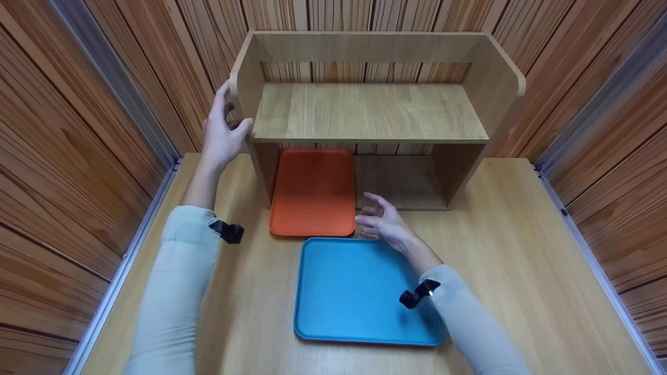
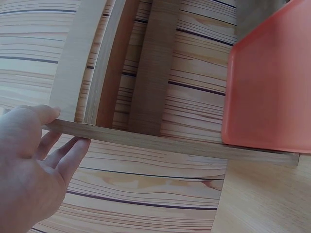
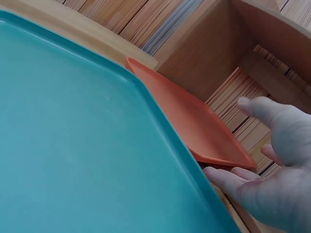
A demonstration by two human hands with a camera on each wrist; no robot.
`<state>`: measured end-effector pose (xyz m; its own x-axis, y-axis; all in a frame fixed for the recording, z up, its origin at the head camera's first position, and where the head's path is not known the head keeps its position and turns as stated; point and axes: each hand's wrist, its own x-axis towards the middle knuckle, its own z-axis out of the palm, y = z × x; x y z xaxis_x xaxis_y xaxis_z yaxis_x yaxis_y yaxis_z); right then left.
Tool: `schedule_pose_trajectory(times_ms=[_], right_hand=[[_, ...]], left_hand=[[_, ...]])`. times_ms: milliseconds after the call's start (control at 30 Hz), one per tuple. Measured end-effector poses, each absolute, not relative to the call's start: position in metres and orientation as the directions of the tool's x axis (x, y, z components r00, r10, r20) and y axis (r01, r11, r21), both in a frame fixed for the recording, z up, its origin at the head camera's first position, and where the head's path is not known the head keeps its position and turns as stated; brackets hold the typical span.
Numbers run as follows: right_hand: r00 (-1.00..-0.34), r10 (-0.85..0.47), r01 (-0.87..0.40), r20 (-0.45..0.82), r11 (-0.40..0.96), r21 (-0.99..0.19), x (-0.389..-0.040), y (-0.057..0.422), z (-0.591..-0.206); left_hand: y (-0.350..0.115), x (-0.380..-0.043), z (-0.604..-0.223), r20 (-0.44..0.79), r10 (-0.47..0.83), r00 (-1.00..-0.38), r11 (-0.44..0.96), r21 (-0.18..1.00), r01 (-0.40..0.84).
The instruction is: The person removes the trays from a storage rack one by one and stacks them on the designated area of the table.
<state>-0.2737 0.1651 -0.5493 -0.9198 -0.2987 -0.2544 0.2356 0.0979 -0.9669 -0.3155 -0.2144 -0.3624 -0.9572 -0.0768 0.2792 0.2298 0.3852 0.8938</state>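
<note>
A small two-tier wooden shelf [image 1: 365,109] stands at the back. My left hand [image 1: 224,138] grips its left side panel [image 2: 170,144], thumb on one face and fingers on the other. In the lower tier, on the left, lies an orange tray [image 1: 312,192] whose front end sticks out past the shelf. Nearer to me a blue tray [image 1: 359,291] lies flat on the table. My right hand [image 1: 385,224] is over the blue tray's far edge, beside the orange tray's front right corner. Its fingers are loosely bent with nothing held; whether the fingertips touch the orange tray I cannot tell.
Wood-patterned walls [image 1: 78,156] with metal edge strips enclose the table [image 1: 521,260] at the back and both sides. The lower tier's bare floor [image 1: 398,179] shows right of the orange tray. A small black camera [image 1: 226,230] is strapped on each wrist.
</note>
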Motion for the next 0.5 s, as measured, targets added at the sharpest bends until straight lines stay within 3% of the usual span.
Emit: schedule_pose_trajectory(times_ms=[500], right_hand=[[-0.915, -0.236, 0.325, -0.329, 0.057, -0.944, -0.286, 0.14, -0.559]], left_hand=[[-0.215, -0.317, -0.362, 0.304, -0.068, -0.95, 0.387, 0.886, 0.256]])
